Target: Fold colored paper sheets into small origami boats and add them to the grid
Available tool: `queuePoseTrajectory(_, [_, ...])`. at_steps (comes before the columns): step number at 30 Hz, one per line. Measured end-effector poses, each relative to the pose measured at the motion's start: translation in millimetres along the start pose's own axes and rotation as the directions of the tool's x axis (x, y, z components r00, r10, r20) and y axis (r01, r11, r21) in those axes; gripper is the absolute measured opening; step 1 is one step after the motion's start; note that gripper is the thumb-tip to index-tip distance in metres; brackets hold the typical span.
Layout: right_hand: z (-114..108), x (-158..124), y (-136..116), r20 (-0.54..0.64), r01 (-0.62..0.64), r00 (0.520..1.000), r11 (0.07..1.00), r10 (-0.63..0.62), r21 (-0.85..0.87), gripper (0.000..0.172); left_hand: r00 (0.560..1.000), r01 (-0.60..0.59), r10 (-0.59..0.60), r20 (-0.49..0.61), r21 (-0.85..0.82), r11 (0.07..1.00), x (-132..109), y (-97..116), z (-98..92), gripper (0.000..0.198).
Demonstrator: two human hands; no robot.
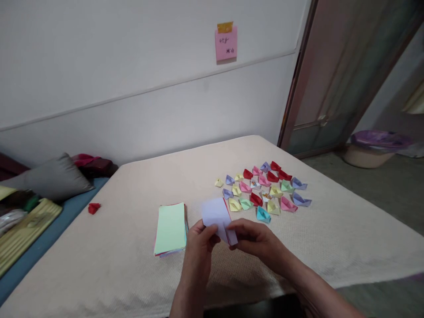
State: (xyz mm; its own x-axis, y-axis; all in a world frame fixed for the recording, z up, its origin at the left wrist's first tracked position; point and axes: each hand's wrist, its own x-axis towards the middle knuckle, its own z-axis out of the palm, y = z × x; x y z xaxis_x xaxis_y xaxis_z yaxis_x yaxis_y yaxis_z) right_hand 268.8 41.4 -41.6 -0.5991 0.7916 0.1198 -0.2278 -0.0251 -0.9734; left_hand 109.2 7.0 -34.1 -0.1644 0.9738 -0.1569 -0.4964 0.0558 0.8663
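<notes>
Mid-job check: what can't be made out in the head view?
All in the head view:
Lilac paper: back turned away; lower part partly covered by left hand and right hand.
Stack: most lower sheets hidden by its green top sheet.
Red paper: folds too small to tell.
Note: writing too small to read surely.

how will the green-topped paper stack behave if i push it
The paper stack probably won't tip or roll, since it lies low and flat. It may slide apart in layers, as its edges sit unevenly. Lifted by one corner, it would likely bend, because the layers look thin.
</notes>
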Motion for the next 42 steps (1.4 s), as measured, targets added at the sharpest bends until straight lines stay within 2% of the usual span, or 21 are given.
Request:
queuePoseTrajectory(2, [0, 1, -1, -0.030, -0.003, 1.000, 1.000, 0.003, 0.021, 0.037, 0.999, -0.031, 0.030, -0.032, -0.017, 0.999, 1, 0, -0.8, 0.013])
queuePoseTrajectory(4, [0, 1, -2, -0.078, -0.013, 0.997, 1.000, 0.013, -0.001, 0.041, 0.995, -0.052, 0.050, -0.081, -0.028, 0.998, 2, 1, -0.7, 0.017])
queuePoseTrajectory(9, [2, 0, -4, -0.137, 0.003, 0.990, 0.998, -0.011, -0.061, 0.038, 0.985, -0.030, 0.017, -0.173, -0.072, 0.997, 3, -1, -2.9, 0.019])
queuePoseTrajectory(17, [4, 0, 8, -0.159, 0.037, 0.986, 0.997, -0.047, -0.064, 0.032, 0.983, -0.012, -0.012, -0.184, -0.125, 0.992, 4, -7, -4.1, 0.018])
queuePoseTrajectory(25, [6, 1, 5, -0.171, 0.012, 0.985, 0.998, -0.022, -0.059, 0.031, 0.986, -0.010, -0.014, -0.167, -0.143, 0.990, 6, -11, -7.3, 0.015])
queuePoseTrajectory(42, [6, 2, 7, -0.160, 0.054, 0.985, 0.994, -0.069, -0.098, 0.033, 0.985, -0.006, -0.019, -0.169, -0.146, 0.989, 4, -5, -2.7, 0.017])
